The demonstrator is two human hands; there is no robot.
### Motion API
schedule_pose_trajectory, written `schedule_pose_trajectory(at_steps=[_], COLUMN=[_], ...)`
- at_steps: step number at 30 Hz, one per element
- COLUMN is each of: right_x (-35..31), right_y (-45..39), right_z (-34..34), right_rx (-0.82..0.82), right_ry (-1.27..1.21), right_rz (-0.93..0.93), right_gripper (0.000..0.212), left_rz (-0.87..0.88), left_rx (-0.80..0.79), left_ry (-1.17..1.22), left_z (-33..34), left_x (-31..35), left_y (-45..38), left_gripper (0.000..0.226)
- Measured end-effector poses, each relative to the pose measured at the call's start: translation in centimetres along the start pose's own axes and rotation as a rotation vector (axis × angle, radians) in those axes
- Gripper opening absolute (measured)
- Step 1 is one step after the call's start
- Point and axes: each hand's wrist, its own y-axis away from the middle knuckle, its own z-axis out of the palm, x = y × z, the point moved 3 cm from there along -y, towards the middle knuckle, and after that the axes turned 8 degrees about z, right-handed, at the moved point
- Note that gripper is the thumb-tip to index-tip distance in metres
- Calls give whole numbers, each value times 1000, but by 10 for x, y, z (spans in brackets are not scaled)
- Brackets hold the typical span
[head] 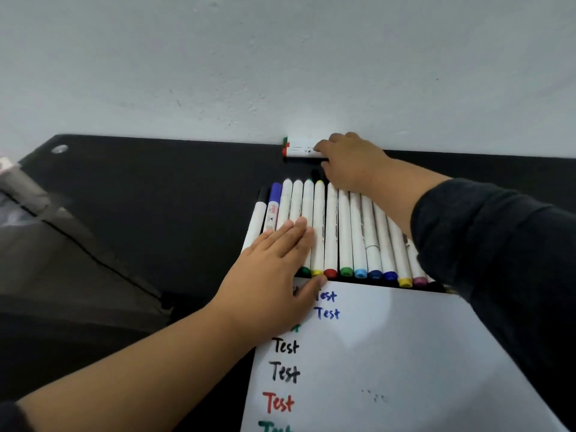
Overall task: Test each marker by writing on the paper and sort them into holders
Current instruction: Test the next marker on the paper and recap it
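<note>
A row of several white markers [346, 232] with coloured end caps lies side by side on the black desk [156, 198]. My left hand [274, 269] lies flat, fingers together, on the left part of the row. My right hand [349, 163] reaches past the row to the wall, its fingers resting on two white markers [300, 148] with green and red ends; whether it grips them I cannot tell. A white paper [389, 353] with "Test" written several times in blue, black, red and green lies in front of the row.
A white wall [280, 73] rises right behind the desk's far edge. A grey bag or chair back [46, 232] stands at the left. My dark right sleeve [498, 260] covers the right end of the marker row.
</note>
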Motion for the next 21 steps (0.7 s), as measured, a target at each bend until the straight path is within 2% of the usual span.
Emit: schedule_pose_trajectory(at_steps=[9, 15, 21], right_x=[-2, -3, -13], right_y=[-12, 21, 81], right_z=[0, -24, -56], right_rx=[-27, 76, 19], right_ry=[53, -80, -277], right_rz=[75, 68, 123], right_gripper=[30, 27, 23], left_rz=[13, -15, -11], left_rx=[4, -22, -38], left_ry=[-21, -31, -88], left_z=[0, -1, -5], left_x=[-1, 1, 5], left_y=[1, 1, 4], left_gripper=[69, 68, 67])
